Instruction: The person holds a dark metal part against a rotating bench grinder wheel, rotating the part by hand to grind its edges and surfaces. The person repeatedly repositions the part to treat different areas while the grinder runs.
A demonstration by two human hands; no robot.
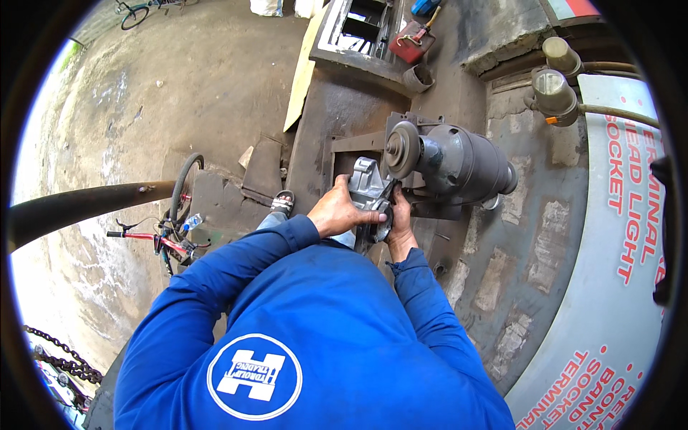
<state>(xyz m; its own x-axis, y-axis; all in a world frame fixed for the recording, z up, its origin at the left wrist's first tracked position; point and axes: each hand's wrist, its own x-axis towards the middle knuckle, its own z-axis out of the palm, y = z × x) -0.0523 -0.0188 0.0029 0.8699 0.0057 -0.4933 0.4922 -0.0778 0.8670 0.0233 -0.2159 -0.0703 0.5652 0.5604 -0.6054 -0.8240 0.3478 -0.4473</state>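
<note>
Gripping the grey metal casting from both sides, we hold it in front of our body, its longer axis seeming to run near to far. Our left hand clasps its left flank, thumb laid across the near part; our right hand closes on the right edge, though its fingertips are partly hidden. The round wheel on the motor-like machine stands just beyond and right of the casting, so our right hand is the nearer to it. Whether casting and wheel touch, we cannot tell; their outlines nearly meet at the casting's far right side.
</note>
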